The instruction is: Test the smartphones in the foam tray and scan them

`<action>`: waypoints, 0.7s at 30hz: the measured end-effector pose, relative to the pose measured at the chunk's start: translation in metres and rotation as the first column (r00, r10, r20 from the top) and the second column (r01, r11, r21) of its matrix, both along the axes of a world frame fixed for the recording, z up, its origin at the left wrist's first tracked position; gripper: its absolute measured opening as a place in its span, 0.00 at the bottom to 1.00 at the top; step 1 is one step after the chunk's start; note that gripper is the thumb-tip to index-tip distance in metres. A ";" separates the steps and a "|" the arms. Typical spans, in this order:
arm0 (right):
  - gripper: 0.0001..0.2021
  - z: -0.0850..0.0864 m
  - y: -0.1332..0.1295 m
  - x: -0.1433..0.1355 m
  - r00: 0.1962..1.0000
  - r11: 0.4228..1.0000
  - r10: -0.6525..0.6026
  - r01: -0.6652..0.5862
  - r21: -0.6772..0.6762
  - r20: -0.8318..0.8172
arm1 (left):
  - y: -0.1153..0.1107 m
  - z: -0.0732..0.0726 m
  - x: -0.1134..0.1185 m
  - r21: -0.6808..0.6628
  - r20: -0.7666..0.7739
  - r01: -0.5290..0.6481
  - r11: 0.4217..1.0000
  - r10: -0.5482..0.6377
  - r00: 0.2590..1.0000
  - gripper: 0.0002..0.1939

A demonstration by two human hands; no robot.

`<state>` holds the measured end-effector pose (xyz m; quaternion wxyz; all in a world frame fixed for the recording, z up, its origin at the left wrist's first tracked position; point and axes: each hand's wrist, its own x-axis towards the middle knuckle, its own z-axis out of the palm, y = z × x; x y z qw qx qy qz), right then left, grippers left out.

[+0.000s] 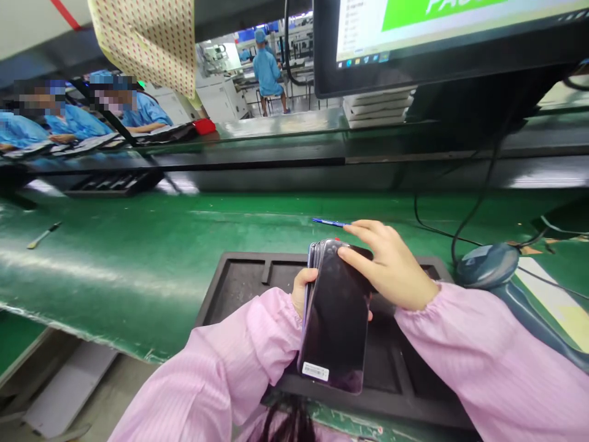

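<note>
A stack of smartphones is held upright and slightly fanned over a black tray. The front phone has a dark screen and a white barcode label at its lower end. My left hand is closed around the stack, thumb on the left edge and fingertips showing at the right edge. My right hand reaches over the top end with fingers stretched apart, one digit touching the front phone's upper corner. Part of a dark phone shows under that hand. A blue pen lies just beyond its fingertips.
The compartmented black tray rests on the green bench. A brush lies at left. On the right are a dark scanner-like device and cables. A monitor overhangs the back; co-workers in blue sit beyond.
</note>
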<state>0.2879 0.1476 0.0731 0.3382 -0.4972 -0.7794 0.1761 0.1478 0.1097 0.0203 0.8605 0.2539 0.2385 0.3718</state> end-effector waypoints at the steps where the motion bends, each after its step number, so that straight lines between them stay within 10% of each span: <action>1: 0.14 -0.003 0.005 -0.003 0.999 0.999 0.032 -0.034 -0.043 -0.039 | 0.000 -0.001 -0.001 -0.053 0.062 0.035 0.998 -0.031 0.998 0.38; 11: 0.08 -0.014 -0.016 0.021 0.857 0.939 0.333 -0.339 0.056 -0.393 | 0.001 -0.016 -0.008 -0.194 0.170 0.039 0.980 -0.006 0.985 0.40; 21: 0.08 -0.020 -0.015 0.020 0.650 0.939 -0.020 -0.248 -0.237 -0.759 | -0.002 -0.012 -0.009 -0.194 0.068 0.183 0.964 -0.173 0.983 0.41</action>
